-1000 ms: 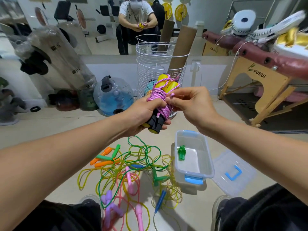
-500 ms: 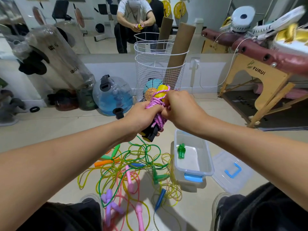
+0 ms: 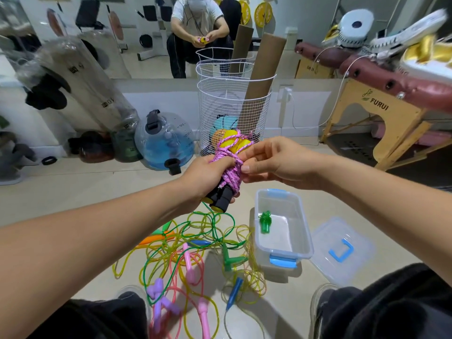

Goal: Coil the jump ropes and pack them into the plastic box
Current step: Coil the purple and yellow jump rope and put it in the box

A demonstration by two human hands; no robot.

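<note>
Gripping the pink rope bundle (image 3: 231, 167), the left hand (image 3: 208, 177) curls around it, long axis running one to seven o'clock; the right hand (image 3: 274, 160) pinches its wraps; plastic box (image 3: 305, 243) lies at five o'clock.

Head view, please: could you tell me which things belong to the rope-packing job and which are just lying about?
Job: pink rope bundle held by left hand and right hand; loose ropes; plastic box; its lid.

Lying about: wire basket; cardboard tubes; water jug; massage table.
</note>
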